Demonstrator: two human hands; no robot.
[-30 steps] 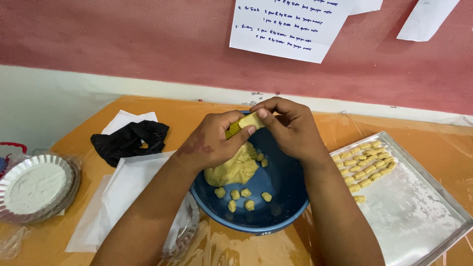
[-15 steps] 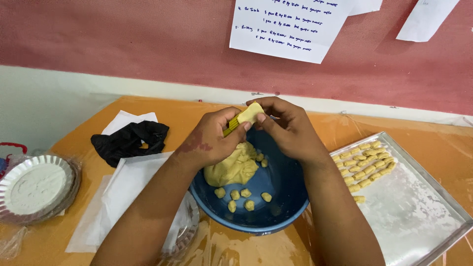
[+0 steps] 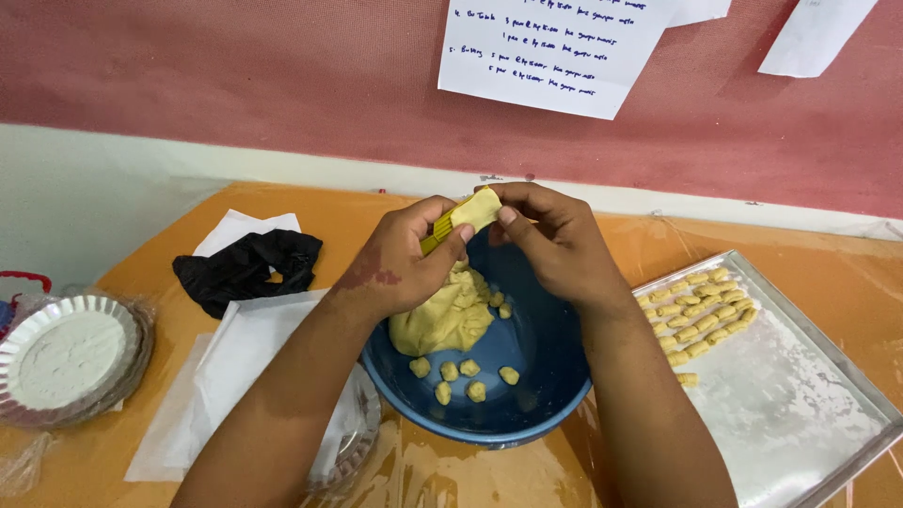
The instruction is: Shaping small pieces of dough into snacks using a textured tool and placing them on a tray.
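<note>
Pressing flat dough piece (image 3: 478, 209) onto ribbed yellow tool (image 3: 438, 230), both hands raised above blue bowl (image 3: 546, 376). Left hand (image 3: 400, 263) grips tool, thumb clamped on dough; right hand (image 3: 555, 240) pinches dough's far edge from opposite side. Both equally near. Tool's long axis slants down toward left palm. Below fingers: soft, lumpy dough mass (image 3: 447, 315), small pellets (image 3: 461, 376). Right of fingers: floured metal tray (image 3: 800, 404) with ridged rolls (image 3: 701, 310). Left: black cloth (image 3: 246, 268) and foil dish of flour (image 3: 66, 353) on orange surface (image 3: 320, 202).

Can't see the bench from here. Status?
Left hand holds ridged yellow tool. Right hand presses dough piece on it. Above blue bowl. Nothing obstructing.
</note>
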